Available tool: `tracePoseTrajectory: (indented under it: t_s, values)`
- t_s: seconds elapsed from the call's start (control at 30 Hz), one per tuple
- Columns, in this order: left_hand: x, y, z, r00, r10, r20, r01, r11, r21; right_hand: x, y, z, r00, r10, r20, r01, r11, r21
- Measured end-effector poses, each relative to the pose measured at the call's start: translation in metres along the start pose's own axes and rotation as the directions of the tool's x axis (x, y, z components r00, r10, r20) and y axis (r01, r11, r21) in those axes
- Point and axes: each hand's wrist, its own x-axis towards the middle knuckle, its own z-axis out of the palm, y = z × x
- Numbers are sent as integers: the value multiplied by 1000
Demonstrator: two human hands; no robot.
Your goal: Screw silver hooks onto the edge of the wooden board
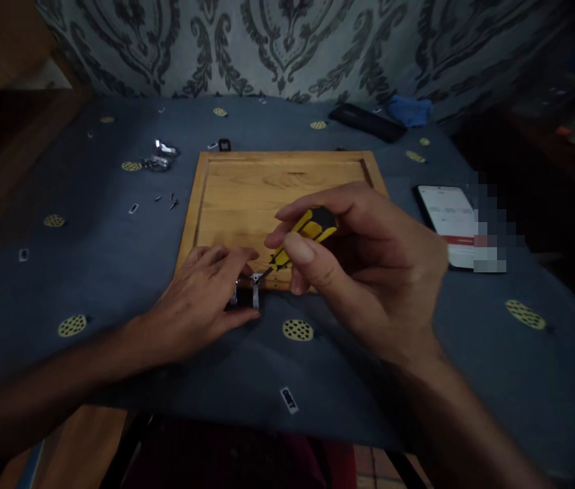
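Note:
A yellow-and-black screwdriver (312,225) is pinched between the thumb and fingers of my right hand (374,272). Its shaft slants down to the left, and the tip meets a shiny metal fitting (255,292) at the near edge of a framed wooden panel (236,197). My left hand (206,292) holds that fitting against the edge, thumb below and fingers above; part of the fitting is hidden by the fingers. Whether the tip sits in a screw is too small to tell. Small dark holes show in the edge just right of the fitting.
Several small screws (172,204) lie left of the panel, with more shiny metal fittings (158,161) behind them. A phone (448,217) lies at the right. Farther back are a dark case (366,123) and a blue cloth (410,111). Patterned cloth (298,380) covers the table.

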Motion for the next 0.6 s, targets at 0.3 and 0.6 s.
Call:
tracePoseTrajectory:
  t_s: [0.3, 0.6]
  values:
    - [2, 2, -2, 1000, -18, -9, 18, 1000, 20, 8, 0, -4, 996, -11, 91, 10, 1000, 5]
    - [-1, -2, 1, 999, -2, -34, 3, 1000, 23, 20, 2, 6, 993, -70, 93, 67, 997, 30]
